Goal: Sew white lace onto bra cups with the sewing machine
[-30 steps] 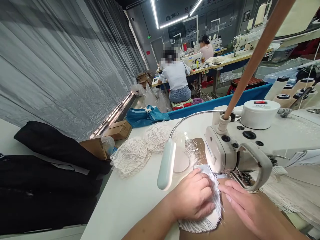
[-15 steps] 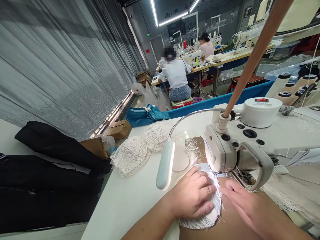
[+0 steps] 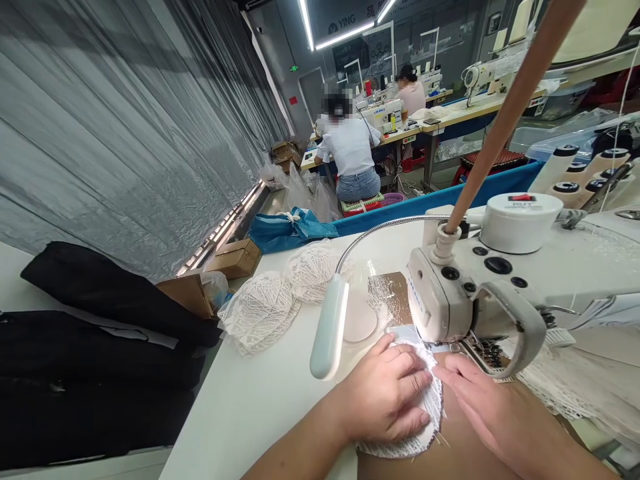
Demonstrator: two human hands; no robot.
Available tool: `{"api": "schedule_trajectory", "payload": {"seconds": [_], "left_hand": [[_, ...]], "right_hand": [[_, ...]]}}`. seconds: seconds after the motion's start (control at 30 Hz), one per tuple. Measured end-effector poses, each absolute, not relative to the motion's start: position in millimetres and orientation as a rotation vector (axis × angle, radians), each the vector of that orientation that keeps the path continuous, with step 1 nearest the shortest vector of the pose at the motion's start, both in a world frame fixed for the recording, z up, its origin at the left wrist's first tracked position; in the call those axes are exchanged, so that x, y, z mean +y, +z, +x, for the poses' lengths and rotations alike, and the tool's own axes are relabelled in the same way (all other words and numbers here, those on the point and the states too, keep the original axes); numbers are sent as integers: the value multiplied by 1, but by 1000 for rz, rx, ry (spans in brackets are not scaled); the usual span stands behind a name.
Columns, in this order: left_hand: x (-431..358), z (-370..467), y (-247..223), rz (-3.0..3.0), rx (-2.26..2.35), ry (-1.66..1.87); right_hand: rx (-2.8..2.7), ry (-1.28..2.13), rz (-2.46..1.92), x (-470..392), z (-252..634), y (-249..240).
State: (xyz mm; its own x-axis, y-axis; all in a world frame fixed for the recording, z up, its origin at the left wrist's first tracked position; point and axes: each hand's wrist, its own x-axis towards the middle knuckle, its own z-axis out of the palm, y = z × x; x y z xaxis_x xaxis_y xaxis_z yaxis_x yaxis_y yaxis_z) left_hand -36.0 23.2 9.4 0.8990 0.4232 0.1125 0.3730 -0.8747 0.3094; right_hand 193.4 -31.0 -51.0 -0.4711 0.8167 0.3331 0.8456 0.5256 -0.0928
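A white lace-covered cup piece (image 3: 434, 400), with a frayed edge and loose threads, lies under the head of a white sewing machine (image 3: 443, 297). My left hand (image 3: 387, 390) rests on top of it, fingers stretched over the lace and slightly bent. At its right edge is my right hand (image 3: 475, 393), fingers extended, the fingertips touching the rim close to the presser foot area. Some of the right fingers are hidden, and the needle cannot be made out. A lamp (image 3: 329, 327) on a bendable metal neck hangs left of the machine head.
Two white lace cups (image 3: 263, 310) sit on the white table (image 3: 240, 407) to the left. Thread cones (image 3: 563, 167) stand behind the machine, and cream lace fabric (image 3: 560, 387) lies at right. Black cloth (image 3: 100, 373) is far left. Two people (image 3: 351, 153) sit at machines beyond.
The view has shifted slightly. The lace-covered cup piece has turned or slid a little under my left hand, and my right fingertips have moved slightly up along its edge.
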Motion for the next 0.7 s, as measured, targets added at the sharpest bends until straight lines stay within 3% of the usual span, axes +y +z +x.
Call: {"api": "schedule_trajectory", "payload": {"seconds": [0.23, 0.7], "left_hand": [[23, -35, 7, 2722, 656, 336], [20, -23, 3, 2898, 785, 393]], "right_hand": [[-2446, -22, -1440, -32, 193, -50], [-2243, -423, -1359, -18, 189, -31]]}}
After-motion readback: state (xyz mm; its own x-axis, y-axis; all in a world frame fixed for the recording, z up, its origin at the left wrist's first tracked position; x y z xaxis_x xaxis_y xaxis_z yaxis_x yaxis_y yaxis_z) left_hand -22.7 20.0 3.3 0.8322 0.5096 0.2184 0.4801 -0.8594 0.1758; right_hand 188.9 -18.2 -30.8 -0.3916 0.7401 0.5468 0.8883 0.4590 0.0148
